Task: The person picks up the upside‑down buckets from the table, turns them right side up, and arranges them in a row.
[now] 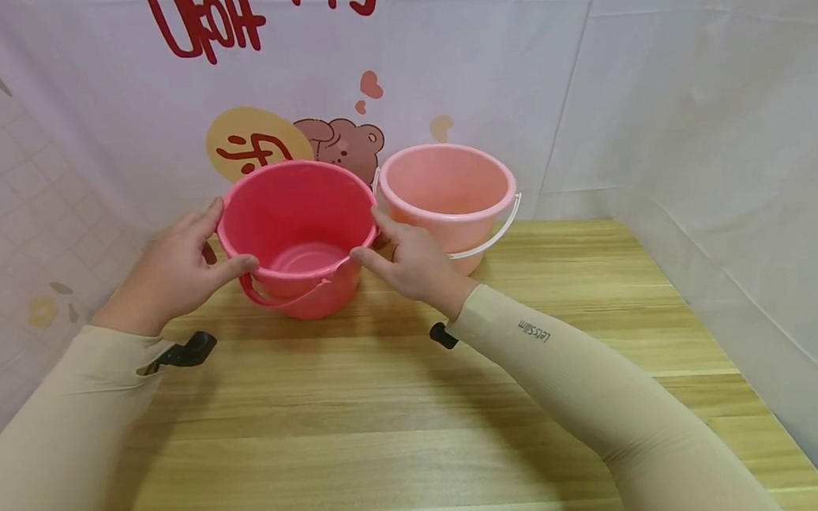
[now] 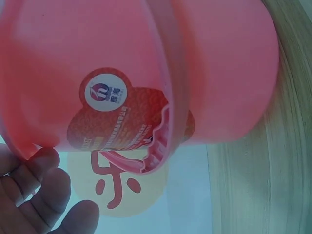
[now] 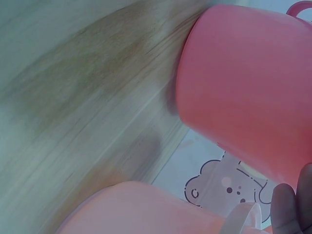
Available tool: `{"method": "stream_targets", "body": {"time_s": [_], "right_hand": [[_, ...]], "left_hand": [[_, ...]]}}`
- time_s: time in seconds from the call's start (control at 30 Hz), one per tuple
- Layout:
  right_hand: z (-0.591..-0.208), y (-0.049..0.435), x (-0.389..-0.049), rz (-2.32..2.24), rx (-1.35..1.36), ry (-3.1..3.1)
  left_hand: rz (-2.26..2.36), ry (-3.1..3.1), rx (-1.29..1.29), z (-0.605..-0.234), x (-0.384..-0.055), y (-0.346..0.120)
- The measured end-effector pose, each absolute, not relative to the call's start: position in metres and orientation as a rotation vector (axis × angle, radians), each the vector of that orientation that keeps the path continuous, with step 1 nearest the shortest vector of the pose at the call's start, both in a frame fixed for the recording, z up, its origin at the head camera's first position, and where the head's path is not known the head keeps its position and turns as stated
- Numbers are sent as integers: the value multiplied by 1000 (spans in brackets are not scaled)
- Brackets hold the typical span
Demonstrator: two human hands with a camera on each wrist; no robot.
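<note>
A deep pink bucket (image 1: 305, 294) stands upright at the back of the wooden table, its mouth tipped a little toward me. My left hand (image 1: 171, 276) holds its rim on the left, thumb at the front. On the right side of the same rim, my right hand (image 1: 420, 263) pinches it with thumb and fingers. The bucket's handle (image 1: 291, 302) hangs down in front. A red label (image 2: 107, 117) shows on its side in the left wrist view. Close to my right hand is a pale peach bucket (image 1: 435, 226) with a white handle (image 1: 496, 237) hanging down.
The wooden table (image 1: 364, 425) has a printed white backdrop (image 1: 495, 59) behind it, with a cartoon bear (image 1: 348, 149). White sheeting also walls in the left and right sides. Black wrist straps (image 1: 191, 350) show below my hands.
</note>
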State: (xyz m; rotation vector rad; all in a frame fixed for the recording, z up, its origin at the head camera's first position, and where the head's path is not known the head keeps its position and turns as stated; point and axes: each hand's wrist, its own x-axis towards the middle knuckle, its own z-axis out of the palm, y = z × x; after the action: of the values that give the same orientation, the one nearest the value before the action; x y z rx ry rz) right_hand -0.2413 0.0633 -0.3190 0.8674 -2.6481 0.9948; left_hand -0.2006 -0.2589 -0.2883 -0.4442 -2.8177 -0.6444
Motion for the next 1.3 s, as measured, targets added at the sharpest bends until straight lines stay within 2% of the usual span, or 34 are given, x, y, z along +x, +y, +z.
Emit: {"method": "stream_targets", "body": {"time_s": [1.3], "right_hand": [[-323, 58, -246, 850, 878, -2517]], "left_hand": [[-641, -2759, -473, -298, -206, -262]]}}
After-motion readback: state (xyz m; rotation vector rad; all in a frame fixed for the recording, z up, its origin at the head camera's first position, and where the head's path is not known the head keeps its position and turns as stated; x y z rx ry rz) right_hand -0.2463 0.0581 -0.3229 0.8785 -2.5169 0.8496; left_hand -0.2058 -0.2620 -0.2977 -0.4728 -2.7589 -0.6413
